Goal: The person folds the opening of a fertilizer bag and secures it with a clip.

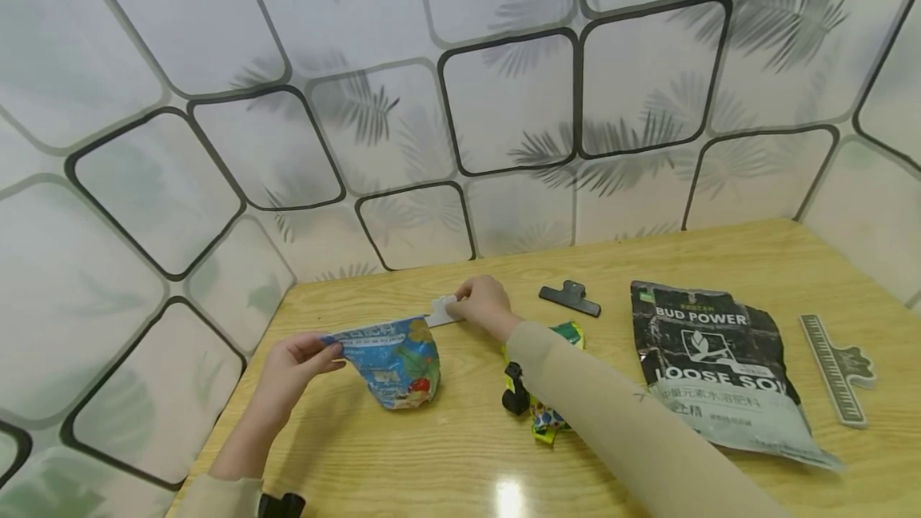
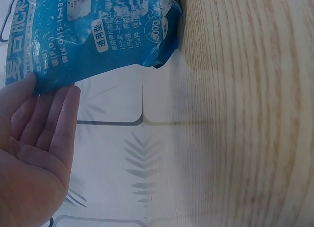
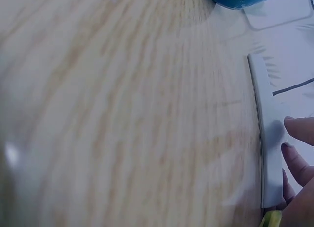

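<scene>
My left hand (image 1: 284,378) pinches the top left corner of a blue fertilizer bag (image 1: 392,366) between thumb and fingers. Printed white characters cover the bag (image 2: 122,30) in the left wrist view, and its mouth edge is pulled out flat toward the left. Just beyond the bag's right corner, my right hand (image 1: 489,306) has its fingers at the handle of a white sealing clip (image 1: 441,314). The right wrist view shows the clip's long bar (image 3: 267,138) close to the tabletop, with bent fingers (image 3: 299,163) at its side; their hold on the handle is partly hidden.
A black clip (image 1: 572,298) lies behind my right forearm. A green-yellow packet (image 1: 571,332) with a black clip (image 1: 514,390) is partly under that forearm. To the right are a black and grey soil bag (image 1: 708,358) and a pale ruler-marked clip (image 1: 835,370). Patterned wall behind.
</scene>
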Demonstrator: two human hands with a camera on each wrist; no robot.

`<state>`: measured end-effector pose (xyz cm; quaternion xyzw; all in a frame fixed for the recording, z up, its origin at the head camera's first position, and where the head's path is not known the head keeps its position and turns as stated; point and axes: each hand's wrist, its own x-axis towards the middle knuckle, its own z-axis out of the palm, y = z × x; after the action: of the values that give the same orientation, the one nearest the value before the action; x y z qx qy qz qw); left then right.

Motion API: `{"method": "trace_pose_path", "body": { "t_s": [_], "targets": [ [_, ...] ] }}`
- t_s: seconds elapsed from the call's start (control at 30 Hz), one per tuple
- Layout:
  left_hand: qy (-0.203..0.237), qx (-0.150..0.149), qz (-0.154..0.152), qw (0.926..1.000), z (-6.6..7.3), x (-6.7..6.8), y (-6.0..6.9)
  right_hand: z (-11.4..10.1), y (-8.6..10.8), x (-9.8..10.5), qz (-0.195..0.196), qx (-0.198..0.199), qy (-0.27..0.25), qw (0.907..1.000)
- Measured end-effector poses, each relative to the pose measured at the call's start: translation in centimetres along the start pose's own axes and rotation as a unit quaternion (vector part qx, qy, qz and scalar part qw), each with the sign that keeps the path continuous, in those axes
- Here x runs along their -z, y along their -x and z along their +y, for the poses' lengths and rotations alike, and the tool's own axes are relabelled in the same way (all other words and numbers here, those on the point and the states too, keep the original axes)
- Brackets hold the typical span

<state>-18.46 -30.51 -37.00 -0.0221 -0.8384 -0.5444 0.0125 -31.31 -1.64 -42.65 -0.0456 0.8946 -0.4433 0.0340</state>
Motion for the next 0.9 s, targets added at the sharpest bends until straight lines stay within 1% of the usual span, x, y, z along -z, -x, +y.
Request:
{"method": "trace_pose_path", "body": {
  "t_s": [0.1,0.23,0.53,0.9],
  "targets": [
    [0.0,0.001,0.002,1.0,-0.01,0.01,0.01,-0.13,0.26,0.19,-0.003,-0.007,-0.025,0.9996],
    [0.002,-0.004,0.004,1.0,0.02,0.03,-0.01,-0.26,0.47,0.39,-0.006,-0.013,-0.05,0.9986],
    [-0.001,-0.01,0.002,0.9999,-0.02,-0.02,-0.02,-0.1,0.47,0.43,-0.003,-0.014,-0.079,0.9967],
    [-0.002,-0.005,0.003,1.0,-0.08,-0.05,-0.02,-0.15,0.57,0.53,-0.004,-0.021,-0.104,0.9944]
  ]
}}
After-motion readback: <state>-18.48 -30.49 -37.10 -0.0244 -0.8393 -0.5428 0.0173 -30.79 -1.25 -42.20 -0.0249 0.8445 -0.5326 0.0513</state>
